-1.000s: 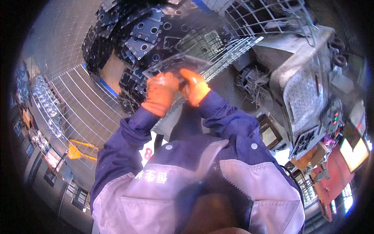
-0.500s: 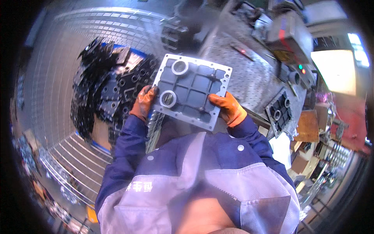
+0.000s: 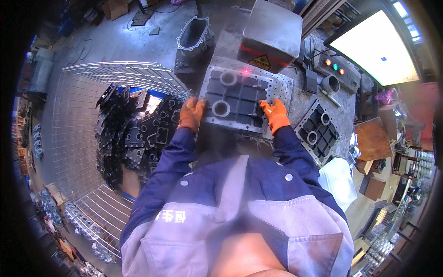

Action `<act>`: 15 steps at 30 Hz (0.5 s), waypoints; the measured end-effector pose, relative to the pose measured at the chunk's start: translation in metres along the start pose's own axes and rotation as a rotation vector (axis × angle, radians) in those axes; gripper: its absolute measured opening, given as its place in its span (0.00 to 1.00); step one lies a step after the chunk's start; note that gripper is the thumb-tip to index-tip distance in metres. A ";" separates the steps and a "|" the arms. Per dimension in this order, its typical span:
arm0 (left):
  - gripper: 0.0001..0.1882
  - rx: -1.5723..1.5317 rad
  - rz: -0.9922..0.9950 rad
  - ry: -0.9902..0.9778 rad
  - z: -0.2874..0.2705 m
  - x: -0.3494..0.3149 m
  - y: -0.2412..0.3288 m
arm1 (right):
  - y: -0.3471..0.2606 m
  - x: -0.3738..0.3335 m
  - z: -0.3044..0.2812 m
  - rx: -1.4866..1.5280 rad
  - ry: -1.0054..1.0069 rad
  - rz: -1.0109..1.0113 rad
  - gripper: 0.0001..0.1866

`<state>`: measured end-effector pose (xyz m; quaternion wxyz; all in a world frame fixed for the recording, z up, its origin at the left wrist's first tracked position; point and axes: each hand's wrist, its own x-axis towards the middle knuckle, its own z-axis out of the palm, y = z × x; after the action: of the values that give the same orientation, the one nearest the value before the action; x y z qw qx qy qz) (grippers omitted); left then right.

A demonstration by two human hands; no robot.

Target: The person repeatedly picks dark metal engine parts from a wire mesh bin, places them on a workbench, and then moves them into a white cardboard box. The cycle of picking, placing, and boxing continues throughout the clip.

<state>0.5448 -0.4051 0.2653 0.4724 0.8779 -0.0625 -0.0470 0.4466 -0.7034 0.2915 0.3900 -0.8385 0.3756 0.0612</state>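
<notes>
Landmark: the box (image 3: 272, 32), grey with a red band. From my seat I find the plate (image 3: 236, 99) on the near side of the box and a little to its left, over the holed bed (image 3: 281, 90), ribbed face up; whether the bed takes all its weight, I cannot tell. A red spot (image 3: 247, 71) shows at the plate's far edge, just by the box's near left corner.

Grip: left hand (image 3: 191, 113) is closed on the plate's edge, left of the box; right hand (image 3: 275, 115) has the opposite edge, directly on the near side of the box, thumb at the rim. Both gloved; how hard they press I cannot tell.

Handling (my estimate): looks like cast metal with ribs, so stiff and fairly heavy; I expect no sag. The pale rim seems smooth, perhaps slick, though the gloves should help. Not fragile, but I would guard its rim from scratches and its corners from knocks.

Hold: I favour the two side edges about midway, as here. Both rings (image 3: 221, 101) lie toward the edge farther left of the box, so that side may weigh more; fingers out of them.

Nearby: second plate (image 3: 319, 131) to the right of the box and nearer me; pile (image 3: 129, 129) in the cage (image 3: 124, 68), well left of the box
</notes>
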 end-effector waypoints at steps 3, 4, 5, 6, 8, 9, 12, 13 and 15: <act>0.18 0.187 -0.018 -0.084 -0.003 0.007 -0.002 | 0.001 0.004 0.004 -0.120 0.054 -0.052 0.39; 0.17 0.224 0.030 -0.098 -0.004 0.009 -0.003 | 0.000 0.003 0.004 -0.155 0.078 -0.053 0.38; 0.17 0.290 0.050 -0.112 -0.005 0.010 -0.002 | -0.001 0.001 0.003 -0.126 0.055 -0.044 0.38; 0.17 0.355 0.072 -0.125 -0.006 0.011 -0.001 | -0.001 -0.002 0.001 -0.095 0.034 -0.035 0.37; 0.18 0.367 0.114 -0.108 -0.008 0.015 0.002 | -0.003 -0.002 -0.003 -0.036 0.013 -0.014 0.37; 0.18 0.367 0.120 -0.099 -0.008 0.017 0.004 | -0.003 -0.003 -0.003 -0.013 -0.001 0.012 0.37; 0.19 0.385 0.042 -0.136 -0.009 0.018 0.010 | -0.002 -0.001 0.001 -0.006 0.025 0.013 0.37; 0.19 0.381 0.045 -0.127 -0.009 0.018 0.011 | -0.001 0.001 0.004 -0.015 0.049 -0.003 0.37; 0.19 0.373 0.045 -0.119 -0.009 0.019 0.015 | 0.000 0.005 0.006 -0.085 0.070 -0.035 0.35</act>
<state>0.5635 -0.4082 0.2823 0.2977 0.9443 -0.1176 -0.0761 0.4514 -0.7020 0.2858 0.3416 -0.8625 0.3712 0.0409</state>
